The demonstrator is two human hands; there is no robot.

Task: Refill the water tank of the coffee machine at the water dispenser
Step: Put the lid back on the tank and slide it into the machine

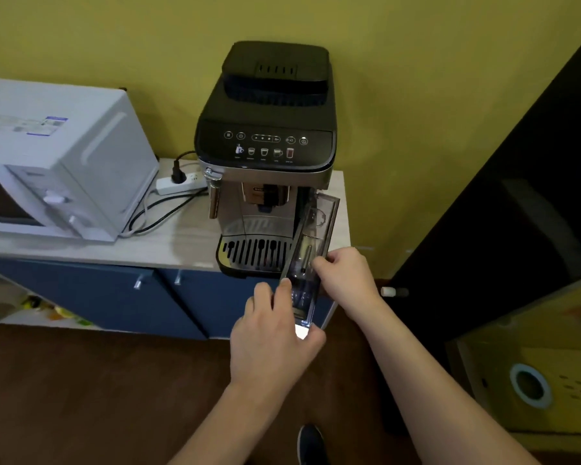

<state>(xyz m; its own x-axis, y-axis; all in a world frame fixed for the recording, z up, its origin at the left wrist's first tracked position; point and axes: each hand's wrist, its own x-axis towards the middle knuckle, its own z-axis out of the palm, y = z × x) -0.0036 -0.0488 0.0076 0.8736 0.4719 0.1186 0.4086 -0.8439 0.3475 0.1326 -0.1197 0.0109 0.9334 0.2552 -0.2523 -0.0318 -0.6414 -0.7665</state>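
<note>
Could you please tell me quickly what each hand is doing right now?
Left hand: closed on the clear plastic water tank's front end.
Right hand: gripping the tank's right side.

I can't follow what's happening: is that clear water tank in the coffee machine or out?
Partly out. The water tank sticks forward past the coffee machine, with both hands on its front end.

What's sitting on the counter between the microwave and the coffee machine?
In the head view, a white power strip with a black plug in it lies between the microwave and the coffee machine, its cables trailing forward across the counter.
</note>
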